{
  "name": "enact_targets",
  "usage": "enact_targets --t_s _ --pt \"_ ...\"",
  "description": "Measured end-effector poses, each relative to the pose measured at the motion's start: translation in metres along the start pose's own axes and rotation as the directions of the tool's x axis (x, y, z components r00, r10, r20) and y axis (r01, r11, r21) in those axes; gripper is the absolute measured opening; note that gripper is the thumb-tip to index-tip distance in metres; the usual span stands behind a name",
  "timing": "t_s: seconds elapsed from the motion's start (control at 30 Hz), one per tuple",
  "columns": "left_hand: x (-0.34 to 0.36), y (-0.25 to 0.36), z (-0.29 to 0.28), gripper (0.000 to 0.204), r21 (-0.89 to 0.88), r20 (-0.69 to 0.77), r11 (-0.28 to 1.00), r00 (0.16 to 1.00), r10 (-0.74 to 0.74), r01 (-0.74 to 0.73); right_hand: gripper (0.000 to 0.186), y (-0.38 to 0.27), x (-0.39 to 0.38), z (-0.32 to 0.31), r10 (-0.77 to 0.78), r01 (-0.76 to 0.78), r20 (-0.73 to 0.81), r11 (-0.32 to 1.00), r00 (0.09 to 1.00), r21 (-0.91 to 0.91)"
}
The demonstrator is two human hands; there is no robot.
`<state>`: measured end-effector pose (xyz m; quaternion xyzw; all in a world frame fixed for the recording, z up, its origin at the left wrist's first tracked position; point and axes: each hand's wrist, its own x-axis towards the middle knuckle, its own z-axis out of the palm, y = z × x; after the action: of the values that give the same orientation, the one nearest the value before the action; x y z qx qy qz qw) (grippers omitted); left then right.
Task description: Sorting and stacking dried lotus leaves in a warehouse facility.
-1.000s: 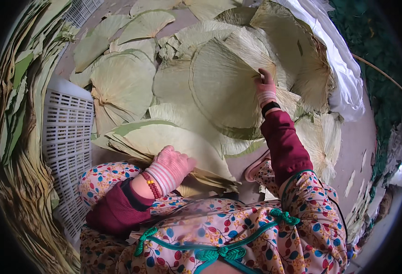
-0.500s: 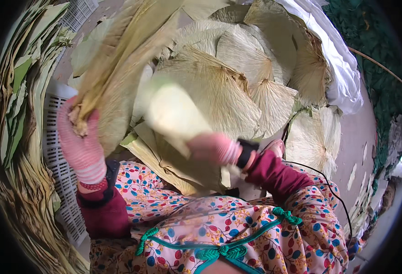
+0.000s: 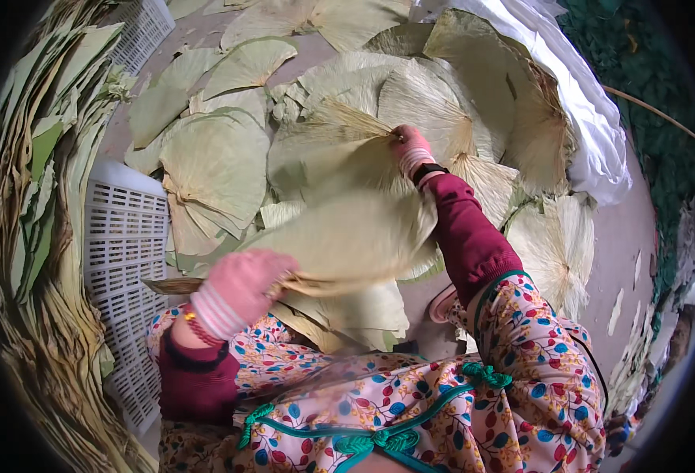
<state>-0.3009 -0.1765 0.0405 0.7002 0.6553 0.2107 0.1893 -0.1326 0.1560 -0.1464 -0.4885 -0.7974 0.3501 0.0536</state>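
Observation:
My left hand (image 3: 241,288), in a pink knitted glove with a white striped cuff, is closed on the gathered brown end of a dried lotus leaf (image 3: 355,236). That leaf fans out to the right over my lap, blurred by motion. Farther off, my right hand (image 3: 412,150), gloved alike, is closed at the gathered point of another pale green leaf (image 3: 328,162) on the pile. My right fingertips are partly hidden. Beneath the blurred leaf, more leaves (image 3: 367,311) lie near my knees.
White slatted plastic crates (image 3: 127,236) stand at the left, beside a tall stack of dried leaves (image 3: 40,260). Loose fan-shaped leaves (image 3: 213,162) cover the floor ahead. A white sack (image 3: 576,94) and dark green netting (image 3: 639,158) are at the right.
My left hand has come down toward my lap, and the long leaf bundle it held upright is no longer raised. The right hand has reached forward onto the pile; the white blurred object near it is gone.

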Motion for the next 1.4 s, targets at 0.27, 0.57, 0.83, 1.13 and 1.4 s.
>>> enact_targets --t_s 0.27,0.57,0.83,1.13,1.4 --pt "0.013 0.034 0.067 0.018 0.22 0.482 0.954 0.873 0.076 -0.204 0.022 0.013 -0.012 0.004 -0.239 0.256 -0.331 0.967 0.913 0.008" --pt "0.02 0.031 0.082 0.055 0.359 0.062 0.925 0.992 0.112 -0.127 0.018 -0.064 -0.185 0.028 -0.639 0.357 0.322 0.701 0.699 0.617" --pt "0.018 0.031 0.082 0.028 0.242 0.32 0.963 0.947 0.039 -0.121 0.048 0.025 -0.074 0.001 -0.225 0.22 0.011 0.943 0.974 -0.249" --pt "0.01 0.032 0.085 0.025 0.173 0.476 0.967 0.875 0.086 -0.189 0.023 0.056 -0.079 0.01 -0.057 0.068 0.043 0.943 0.997 -0.325" --pt "0.01 0.008 0.042 0.044 0.007 0.153 1.0 0.988 -0.012 0.011 0.022 0.088 -0.058 -0.026 -0.158 0.089 -0.282 0.966 0.946 -0.241"
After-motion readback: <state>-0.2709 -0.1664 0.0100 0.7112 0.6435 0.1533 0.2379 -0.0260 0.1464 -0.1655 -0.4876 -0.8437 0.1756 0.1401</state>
